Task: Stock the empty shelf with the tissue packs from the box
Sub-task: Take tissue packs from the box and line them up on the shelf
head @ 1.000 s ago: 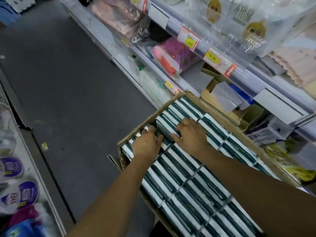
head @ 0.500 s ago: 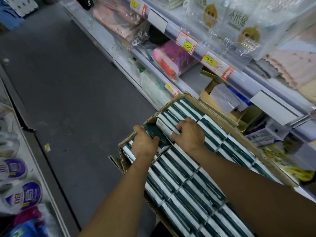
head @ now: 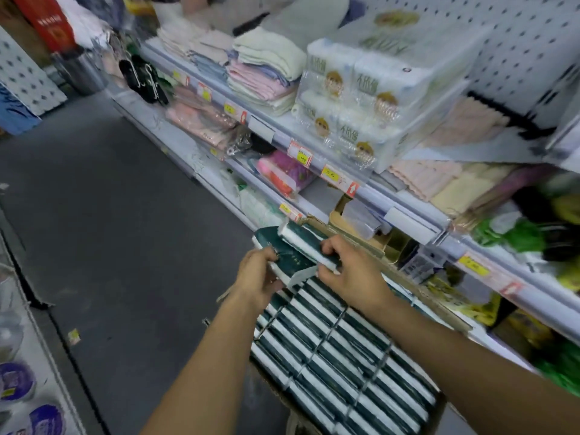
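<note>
Above the box [head: 452, 320], seemingly two green-white tissue packs [head: 290, 251].

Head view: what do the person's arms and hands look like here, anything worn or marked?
Both forearms are bare up to the frame edge: no sleeve or glove shows. The left hand and right hand carry no visible ring, watch or wristband. The frame is slightly blurred, so fine marks cannot be ruled out.

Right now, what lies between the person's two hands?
In the head view, the lifted green-and-white tissue packs fill the gap: the left hand grips their near end and the right hand holds their other side.
</note>
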